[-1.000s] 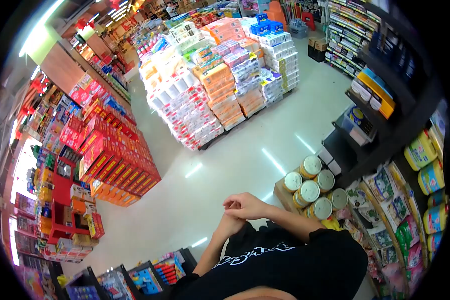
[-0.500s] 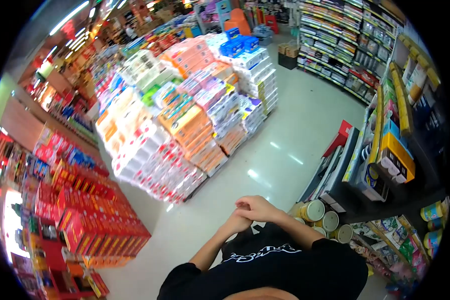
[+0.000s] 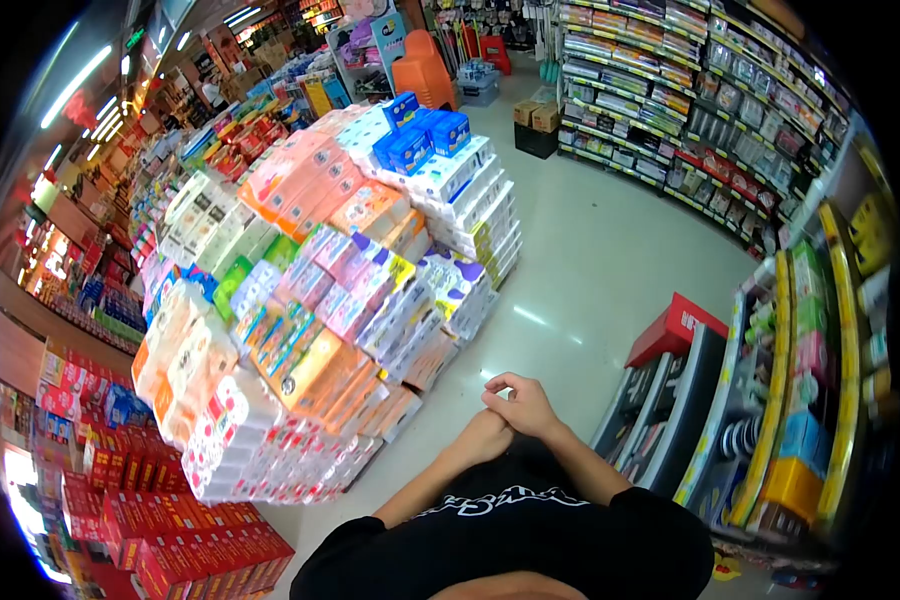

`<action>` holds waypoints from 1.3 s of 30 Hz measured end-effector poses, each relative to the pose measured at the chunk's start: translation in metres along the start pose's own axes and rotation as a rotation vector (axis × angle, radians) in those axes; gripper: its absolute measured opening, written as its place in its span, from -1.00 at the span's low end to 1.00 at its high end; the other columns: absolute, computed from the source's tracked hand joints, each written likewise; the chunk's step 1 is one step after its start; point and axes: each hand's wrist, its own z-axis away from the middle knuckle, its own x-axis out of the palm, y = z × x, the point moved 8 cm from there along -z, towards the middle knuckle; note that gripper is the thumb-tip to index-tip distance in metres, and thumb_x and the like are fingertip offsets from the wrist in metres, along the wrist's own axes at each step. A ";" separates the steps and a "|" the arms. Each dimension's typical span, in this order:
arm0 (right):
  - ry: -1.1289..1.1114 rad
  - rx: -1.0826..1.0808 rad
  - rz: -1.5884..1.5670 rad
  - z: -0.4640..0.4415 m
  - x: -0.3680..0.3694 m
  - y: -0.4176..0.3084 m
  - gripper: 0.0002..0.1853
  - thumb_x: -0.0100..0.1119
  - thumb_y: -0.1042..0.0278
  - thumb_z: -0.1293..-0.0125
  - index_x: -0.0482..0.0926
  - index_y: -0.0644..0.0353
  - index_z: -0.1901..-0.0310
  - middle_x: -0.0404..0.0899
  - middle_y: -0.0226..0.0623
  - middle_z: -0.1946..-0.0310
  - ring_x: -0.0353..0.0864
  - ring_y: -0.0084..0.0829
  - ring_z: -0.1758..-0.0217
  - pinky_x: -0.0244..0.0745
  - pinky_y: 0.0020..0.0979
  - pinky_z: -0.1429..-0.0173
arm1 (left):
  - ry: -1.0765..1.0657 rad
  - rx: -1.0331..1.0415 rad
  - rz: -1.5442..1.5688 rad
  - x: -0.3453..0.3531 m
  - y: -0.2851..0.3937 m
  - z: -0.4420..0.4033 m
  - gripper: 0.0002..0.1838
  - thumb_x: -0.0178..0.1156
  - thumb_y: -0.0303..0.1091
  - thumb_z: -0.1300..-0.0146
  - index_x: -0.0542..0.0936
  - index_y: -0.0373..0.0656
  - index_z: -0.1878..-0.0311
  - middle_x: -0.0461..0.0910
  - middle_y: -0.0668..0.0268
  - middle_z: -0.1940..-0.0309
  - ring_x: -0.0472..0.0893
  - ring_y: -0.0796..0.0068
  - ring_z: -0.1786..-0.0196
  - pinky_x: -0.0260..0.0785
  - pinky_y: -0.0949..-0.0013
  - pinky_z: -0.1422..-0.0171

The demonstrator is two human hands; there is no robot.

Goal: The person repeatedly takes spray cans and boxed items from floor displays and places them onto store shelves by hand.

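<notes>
My left hand (image 3: 485,438) and my right hand (image 3: 524,403) are together in front of my black shirt (image 3: 510,535), touching each other. The right one rests over the left near the wrist, its thumb and fingertips curled close together. The left one is folded in, with its fingers mostly hidden. No item shows in either hand. Beyond them to the left stands a large stack of tissue packs (image 3: 310,365), not touched by my hands.
Red boxes (image 3: 200,550) are piled at the lower left. Shelving with yellow edge strips (image 3: 770,400) and a red box (image 3: 675,328) stand at the right. Farther back are a goods rack (image 3: 630,90), an orange chair (image 3: 425,72) and a dark crate (image 3: 536,140).
The view has turned right and moved closer to the tissue stack, which now fills more of the left. The round tins at the right have left view. My hands stay together.
</notes>
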 end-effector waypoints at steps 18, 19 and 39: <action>-0.226 0.030 0.164 -0.397 -0.115 0.048 -0.44 0.40 0.14 -0.29 0.49 0.25 -0.22 0.59 -0.13 -0.09 0.62 -0.33 -0.04 0.59 -0.35 0.03 | 0.432 -0.114 0.104 -0.227 -0.122 -0.356 -0.35 -0.05 -0.04 -0.53 0.26 -0.44 -0.42 0.42 -0.26 -0.27 0.41 -0.14 -0.36 0.21 0.08 -0.46; -0.226 0.007 0.187 -0.424 -0.124 0.039 -0.40 0.39 0.11 -0.28 0.47 0.28 -0.23 0.58 -0.07 -0.10 0.62 -0.26 -0.06 0.57 -0.31 -0.03 | 0.469 -0.104 0.055 -0.245 -0.118 -0.380 -0.32 -0.04 -0.02 -0.53 0.24 -0.47 -0.42 0.37 -0.30 -0.31 0.37 -0.18 -0.41 0.18 0.07 -0.49; -0.017 -0.051 0.083 -0.857 -0.207 0.084 -0.20 0.35 0.06 -0.32 0.24 0.46 -0.38 0.34 0.14 -0.35 0.39 -0.06 -0.39 0.33 -0.15 -0.40 | 1.076 -0.371 0.224 -0.433 -0.134 -0.605 -0.05 0.21 -0.08 -0.38 -0.06 -0.51 -0.53 0.13 -0.35 -0.47 0.19 -0.18 -0.54 0.07 0.13 -0.58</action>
